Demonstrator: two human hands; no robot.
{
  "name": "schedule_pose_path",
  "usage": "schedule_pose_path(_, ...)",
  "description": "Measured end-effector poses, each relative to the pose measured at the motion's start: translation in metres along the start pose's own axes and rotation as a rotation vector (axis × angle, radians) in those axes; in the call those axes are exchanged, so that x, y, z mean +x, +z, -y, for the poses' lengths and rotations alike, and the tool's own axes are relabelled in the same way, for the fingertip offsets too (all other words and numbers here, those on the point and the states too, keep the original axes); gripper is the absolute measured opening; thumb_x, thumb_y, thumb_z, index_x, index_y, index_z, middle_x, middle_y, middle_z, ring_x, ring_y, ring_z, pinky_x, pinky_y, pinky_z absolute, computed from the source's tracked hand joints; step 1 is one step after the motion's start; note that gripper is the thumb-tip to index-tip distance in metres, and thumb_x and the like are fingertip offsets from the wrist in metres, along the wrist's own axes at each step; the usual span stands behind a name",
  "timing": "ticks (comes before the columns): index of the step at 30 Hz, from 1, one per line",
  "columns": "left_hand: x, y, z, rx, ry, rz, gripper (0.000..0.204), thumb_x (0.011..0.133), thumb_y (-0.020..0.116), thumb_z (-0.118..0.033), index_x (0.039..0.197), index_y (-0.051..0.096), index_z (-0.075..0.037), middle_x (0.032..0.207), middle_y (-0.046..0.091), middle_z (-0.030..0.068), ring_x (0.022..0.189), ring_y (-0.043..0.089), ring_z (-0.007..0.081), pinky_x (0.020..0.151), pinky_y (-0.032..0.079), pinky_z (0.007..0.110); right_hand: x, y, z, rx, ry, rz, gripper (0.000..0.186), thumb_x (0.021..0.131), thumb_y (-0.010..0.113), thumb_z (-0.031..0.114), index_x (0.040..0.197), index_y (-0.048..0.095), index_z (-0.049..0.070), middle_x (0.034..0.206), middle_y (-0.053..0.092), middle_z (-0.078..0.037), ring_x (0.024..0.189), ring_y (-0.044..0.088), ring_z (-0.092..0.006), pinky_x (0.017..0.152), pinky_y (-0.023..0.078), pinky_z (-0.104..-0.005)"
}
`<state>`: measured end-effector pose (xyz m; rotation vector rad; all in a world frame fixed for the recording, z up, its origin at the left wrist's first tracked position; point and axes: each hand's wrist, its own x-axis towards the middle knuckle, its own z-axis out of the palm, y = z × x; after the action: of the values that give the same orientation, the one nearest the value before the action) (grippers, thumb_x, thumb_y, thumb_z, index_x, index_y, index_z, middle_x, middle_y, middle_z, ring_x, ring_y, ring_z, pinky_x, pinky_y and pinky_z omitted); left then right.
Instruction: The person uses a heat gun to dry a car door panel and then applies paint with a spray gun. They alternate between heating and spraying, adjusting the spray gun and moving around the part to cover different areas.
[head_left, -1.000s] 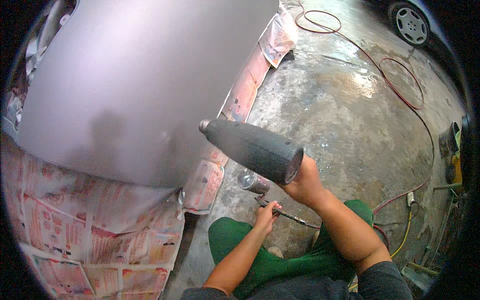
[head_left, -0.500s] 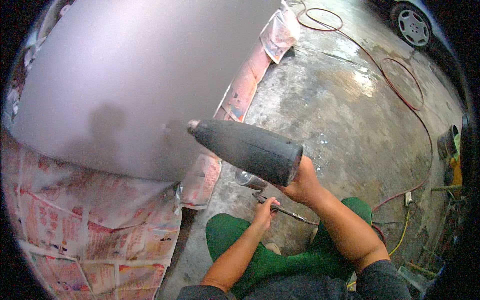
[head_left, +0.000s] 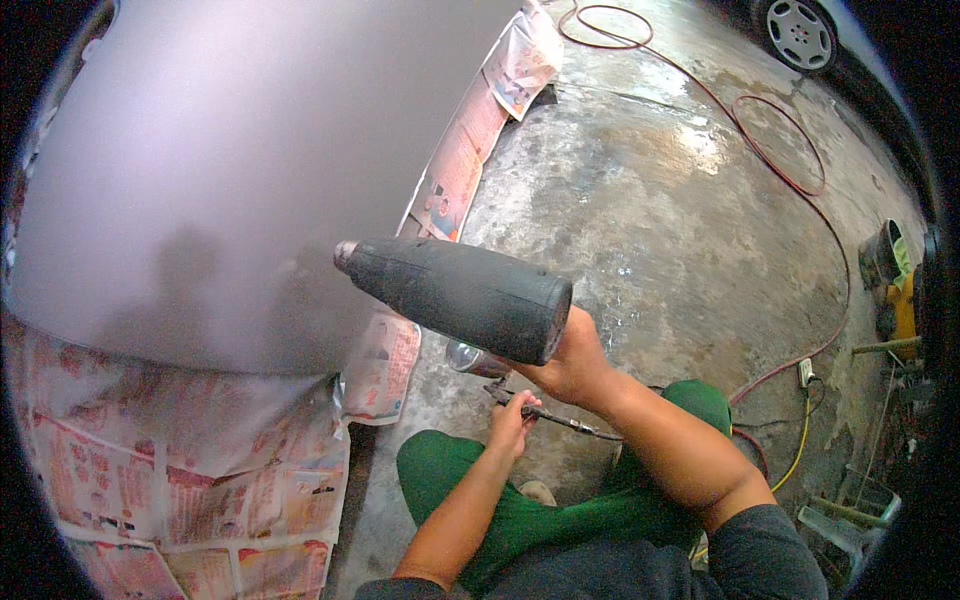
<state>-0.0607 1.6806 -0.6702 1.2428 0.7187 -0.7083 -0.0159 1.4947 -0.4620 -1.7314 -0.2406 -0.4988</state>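
Setting: workshop floor (head_left: pixel 640 210) of stained grey concrete, wet-looking patches catching the light; a person is sitting low on it, green trousers (head_left: pixel 520 520) filling the lower middle of the view.

Item 1: grey panel (head_left: pixel 240 150), large, smooth, matt, occupying the upper left. Newspaper masking (head_left: pixel 170 480) is running along its lower edge and up its right edge, so the painted area is bordered by paper on both sides.

Item 2: heat gun (head_left: pixel 460 295), dark grey, tapering body. Right hand (head_left: pixel 570 360) is wrapped closed around its grip below the rear of the barrel; the barrel is projecting up and to the left of the fist, the nozzle pointing at the lower right part of the panel, near it but apart from it.

Item 3: spray gun (head_left: pixel 540 410), a slim metal tool with a hose fitting trailing right. Left hand (head_left: pixel 512 425) is clasped closed on it, just below the heat gun. A metal cup (head_left: pixel 475 358) is showing directly beneath the barrel; whether it is joined to the spray gun cannot be told.

Item 4: red hose (head_left: pixel 790 170), looping across the floor upper right and curving down toward the person's right side. A yellow cable (head_left: pixel 800 440) is lying near the right knee.

Item 5: car wheel (head_left: pixel 800 35), top right edge, well apart from the hands.

Open room: bare concrete is lying right of and above the heat gun; leftward the panel is closing the space off.
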Motion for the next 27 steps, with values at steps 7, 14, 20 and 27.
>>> schedule_pose_path(7,0.006,0.005,0.003,-0.06,0.014,-0.033,0.014,0.089,0.065,-0.024,0.089,0.064,-0.011,0.087,0.068,0.0035,0.079,0.061,0.0146,0.07,0.047,0.031,-0.004,-0.007,0.004,0.058,-0.052,0.214,0.039,0.074,0.074,0.018,0.109,0.064,0.002,0.103,0.067,-0.022,0.097,0.066,-0.0399,0.082,0.053,-0.0394)
schedule_pose_path(14,0.007,-0.002,0.005,0.0,0.004,0.029,0.015,0.089,0.066,-0.024,0.084,0.064,-0.01,0.088,0.069,0.0058,0.08,0.061,0.0155,0.071,0.047,0.031,-0.005,0.0,-0.002,0.012,-0.031,0.013,0.038,0.073,0.077,0.013,0.108,0.064,0.003,0.103,0.067,-0.02,0.096,0.067,-0.0368,0.082,0.052,-0.0387)
schedule_pose_path(20,-0.004,0.001,-0.003,0.015,0.007,0.022,0.015,0.088,0.066,-0.026,0.084,0.065,-0.011,0.087,0.069,0.005,0.081,0.062,0.0151,0.072,0.046,0.032,-0.005,0.0,-0.002,-0.048,-0.018,-0.015,0.04,0.071,0.08,0.012,0.107,0.064,0.003,0.102,0.067,-0.02,0.096,0.066,-0.037,0.082,0.052,-0.0384)
schedule_pose_path(27,-0.009,0.002,-0.004,0.017,0.01,-0.014,0.015,0.087,0.067,-0.026,0.084,0.064,-0.012,0.085,0.069,0.0037,0.081,0.061,0.0147,0.07,0.044,0.032,-0.005,0.003,0.005,-0.034,-0.045,-0.02,0.039,0.072,0.077,0.011,0.108,0.064,0.002,0.104,0.067,-0.021,0.098,0.066,-0.0382,0.084,0.051,-0.0385)
